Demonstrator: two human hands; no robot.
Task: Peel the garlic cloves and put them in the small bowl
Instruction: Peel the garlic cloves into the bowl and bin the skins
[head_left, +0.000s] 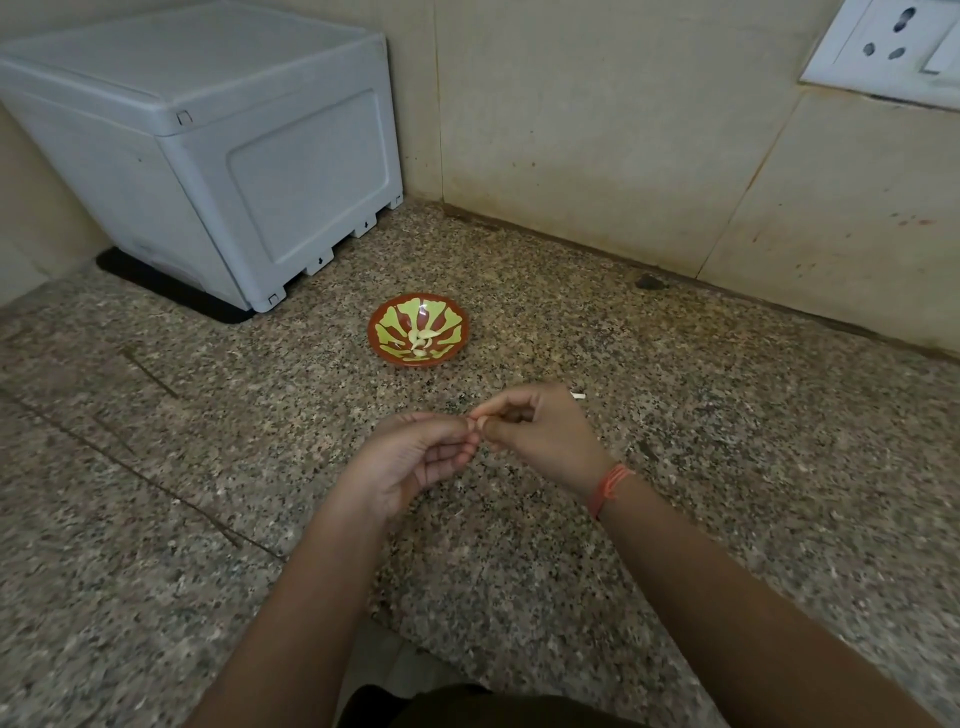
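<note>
Looks down on a speckled granite surface (675, 415) in a corner of beige tiled wall (597, 130). Shows two bare forearms reaching in from the bottom edge, with the left hand (410, 457) and the right hand (540, 436) meeting fingertip to fingertip just above the surface. Closes both grips, fingers curled, on a garlic clove (475, 420) pinched between them and almost wholly hidden by the fingertips. Carries an orange thread bracelet (610, 488) on the right wrist. Places a small bowl (382, 332), red-brown with yellow-green petal shapes, on the surface beyond the hands and apart from them. Holds several pale peeled cloves (422, 340) at the bottom of that bowl. Leaves a small white scrap (578, 396) on the surface just beyond the right hand. Sets a grey plastic box (208, 156) on a black mat (171, 296) at far left, and a white wall socket (893, 47) at top right.
</note>
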